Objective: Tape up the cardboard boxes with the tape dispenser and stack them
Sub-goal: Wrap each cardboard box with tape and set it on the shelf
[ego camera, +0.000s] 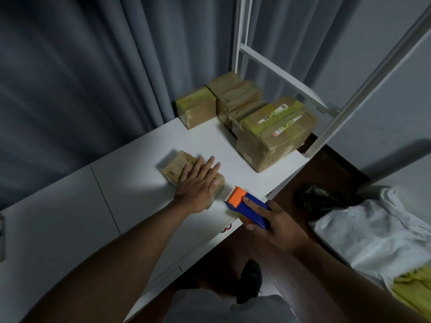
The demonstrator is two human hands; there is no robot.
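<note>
a white table [130,183] runs along grey curtains [81,78], and a white metal rack frame [275,66] rises at its far end. on the right, over a dark floor [333,173], a black bag [319,199] lies beside crumpled white plastic [373,234], with something yellow [412,290] at the near edge.

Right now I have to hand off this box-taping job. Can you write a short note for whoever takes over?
Left hand: flat, fingers straight, pressing down on the small box near the table's front edge.
Right hand: grips the blue and orange tape dispenser, cutter end pointing toward that box, not touching it.
Done: four taped boxes sit grouped at the table's far end, side by side.
Left: finish taping the small box if needed, then stack all the boxes.
</note>
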